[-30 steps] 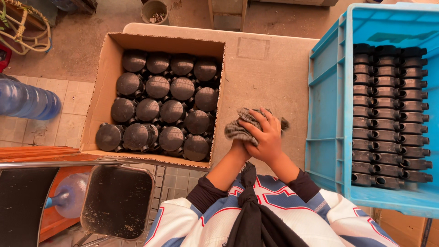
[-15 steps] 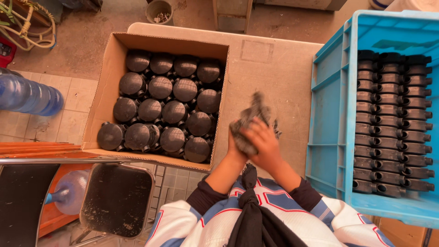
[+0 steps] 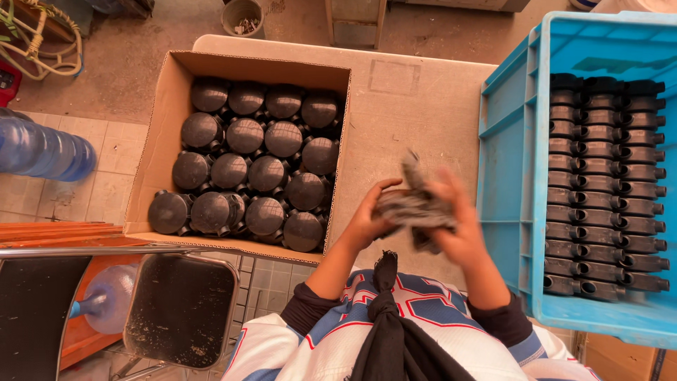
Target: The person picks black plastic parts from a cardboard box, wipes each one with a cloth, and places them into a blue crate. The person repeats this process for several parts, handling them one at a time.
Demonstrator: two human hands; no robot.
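Head view: grey rag (image 3: 415,208) bunched above table (image 3: 416,106), between box (image 3: 166,127) of black caps (image 3: 264,173) and blue crate (image 3: 508,162). Left hand (image 3: 367,220) curled, gripping rag; right hand (image 3: 462,229) blurred, fingers closed on it.

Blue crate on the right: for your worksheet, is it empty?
No, the blue crate holds neat rows of black parts stacked along its right side.
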